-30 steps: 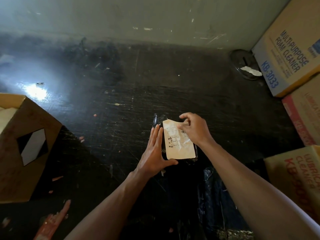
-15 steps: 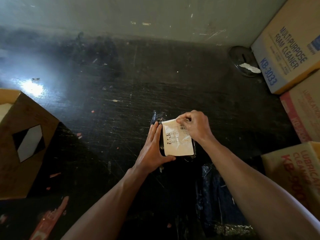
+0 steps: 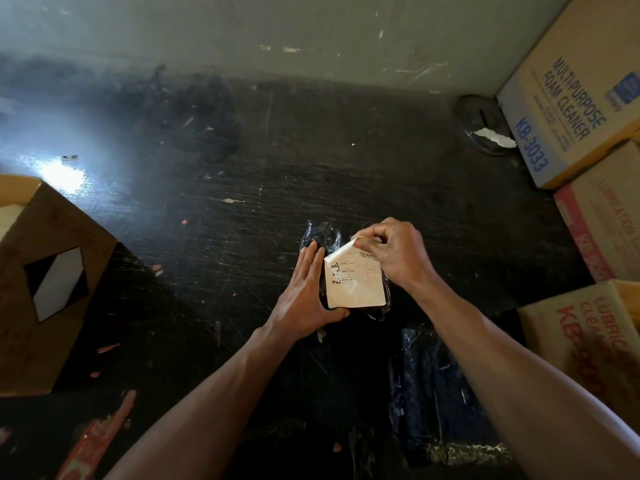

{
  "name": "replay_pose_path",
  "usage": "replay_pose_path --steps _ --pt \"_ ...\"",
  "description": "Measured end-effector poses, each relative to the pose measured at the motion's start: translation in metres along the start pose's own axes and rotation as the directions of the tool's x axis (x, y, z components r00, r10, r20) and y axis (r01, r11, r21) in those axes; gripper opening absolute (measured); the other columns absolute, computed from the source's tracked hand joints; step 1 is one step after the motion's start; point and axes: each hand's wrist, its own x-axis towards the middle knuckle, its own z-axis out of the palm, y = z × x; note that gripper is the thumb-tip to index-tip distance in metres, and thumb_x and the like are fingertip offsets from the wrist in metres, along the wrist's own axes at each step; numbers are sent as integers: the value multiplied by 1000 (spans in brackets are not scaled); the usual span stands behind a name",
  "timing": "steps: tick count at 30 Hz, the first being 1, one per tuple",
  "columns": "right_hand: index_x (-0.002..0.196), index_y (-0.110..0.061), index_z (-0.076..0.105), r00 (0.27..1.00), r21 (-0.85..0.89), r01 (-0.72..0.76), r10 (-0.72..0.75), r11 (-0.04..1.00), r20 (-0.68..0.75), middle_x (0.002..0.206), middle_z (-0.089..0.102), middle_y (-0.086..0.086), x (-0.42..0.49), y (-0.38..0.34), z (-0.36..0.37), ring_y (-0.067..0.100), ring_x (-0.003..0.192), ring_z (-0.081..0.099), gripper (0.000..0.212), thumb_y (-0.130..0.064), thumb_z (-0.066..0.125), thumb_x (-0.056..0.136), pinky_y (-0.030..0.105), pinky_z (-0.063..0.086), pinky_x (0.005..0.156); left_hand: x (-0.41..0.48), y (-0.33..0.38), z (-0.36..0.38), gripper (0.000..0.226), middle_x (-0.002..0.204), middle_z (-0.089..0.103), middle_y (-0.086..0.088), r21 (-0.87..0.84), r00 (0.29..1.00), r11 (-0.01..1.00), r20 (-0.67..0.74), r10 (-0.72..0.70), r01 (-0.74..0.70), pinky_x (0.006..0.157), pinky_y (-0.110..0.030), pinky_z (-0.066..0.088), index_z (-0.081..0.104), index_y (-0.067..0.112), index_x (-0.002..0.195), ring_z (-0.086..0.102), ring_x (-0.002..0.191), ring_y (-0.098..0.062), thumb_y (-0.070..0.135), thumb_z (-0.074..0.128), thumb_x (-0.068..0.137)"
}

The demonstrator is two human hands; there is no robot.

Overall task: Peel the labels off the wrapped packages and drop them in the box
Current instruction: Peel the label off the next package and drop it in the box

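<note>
At the far left stands the open cardboard box (image 3: 52, 289), a black-and-white diamond mark on its near side; something pale shows inside at the frame edge, but whether that is labels already dropped I cannot tell. Well apart from it, near the middle of the scuffed black table (image 3: 214, 174), lies the black wrapped package (image 3: 320, 233). The left hand (image 3: 304, 292) lies flat along the package's left edge, fingers straight and close together, thumb hooked under the near corner, pinning it down. The cream shipping label (image 3: 355, 285) covers most of the package's top; its upper corner is curled up off the wrap, while the lower part lies stuck flat. The right hand (image 3: 394, 251) pinches that lifted corner between thumb and bent forefinger, the other fingers curled in. So this peel looks barely begun: most of the label is left to pull free, then carried left across to the box. More dark wrapped packages (image 3: 426, 382) lie near the person on the right, probably waiting their turn. Cleaner cartons (image 3: 568, 109) stack along the right edge.
</note>
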Motion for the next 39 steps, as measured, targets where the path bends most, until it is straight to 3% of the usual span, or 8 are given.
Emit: replay_pose_path --steps 5,10,16,19,26,29,36,39 --pt "99 -17 77 1000 -2 -13 13 1000 10 97 61 -7 1 -8 -3 11 94 62 12 -22 72 89 22 53 73 1 -3 -1 126 165 -17 13 -69 1000 998 26 1 1 117 -32 4 -5 22 159 -21 147 -3 52 82 72" --pt "102 -18 76 1000 -34 -2 2 999 26 102 62 -3 -1 -12 -3 12 96 61 15 -22 72 89 28 55 79 0 -3 0 120 165 -14 13 -87 1000 996 11 -10 11 118 -33 6 -1 23 160 -19 148 -3 49 80 75" --pt "100 -19 77 997 -69 77 -77 995 4 97 60 -6 -8 -16 -1 7 91 60 13 -21 73 88 16 45 72 1 -3 1 117 166 -10 13 -89 1000 996 0 -3 3 118 -34 8 3 23 160 -18 148 -3 46 81 76" --pt "97 -19 76 998 12 63 -63 998 -5 98 61 -4 -8 -21 -9 9 90 62 10 -23 72 89 19 52 71 3 -7 -1 116 166 -9 13 -80 1000 997 -9 -10 9 116 -34 11 5 25 160 -18 148 -2 51 80 75" --pt "101 -18 77 997 -15 63 -62 998 49 99 62 -6 -7 -22 -25 9 92 63 14 -23 73 88 20 52 72 3 -9 -1 124 165 -14 14 -67 1000 998 23 13 -11 115 -36 8 0 27 159 -22 147 -2 63 78 70" --pt "100 -18 76 996 17 69 -70 997 48 103 64 -6 -12 -22 -25 8 93 64 14 -21 73 87 23 55 76 4 -10 -2 128 166 -13 10 -5 999 1000 23 23 -23 118 -39 11 0 25 160 -21 147 -5 60 81 67" --pt "99 -21 78 997 35 79 -79 996 -5 98 63 -9 -24 -26 -26 5 91 60 15 -20 76 84 19 49 76 4 -11 0 125 167 -9 4 71 998 996 -12 56 -55 116 -31 12 2 19 160 -16 150 -9 63 78 70" --pt "96 -22 77 997 58 80 -79 995 -10 98 63 -8 -29 -33 -30 8 93 63 12 -20 75 85 24 54 77 3 -12 -1 125 167 -5 1 72 999 996 -18 51 -50 120 -36 14 3 21 160 -14 150 -11 61 80 68"
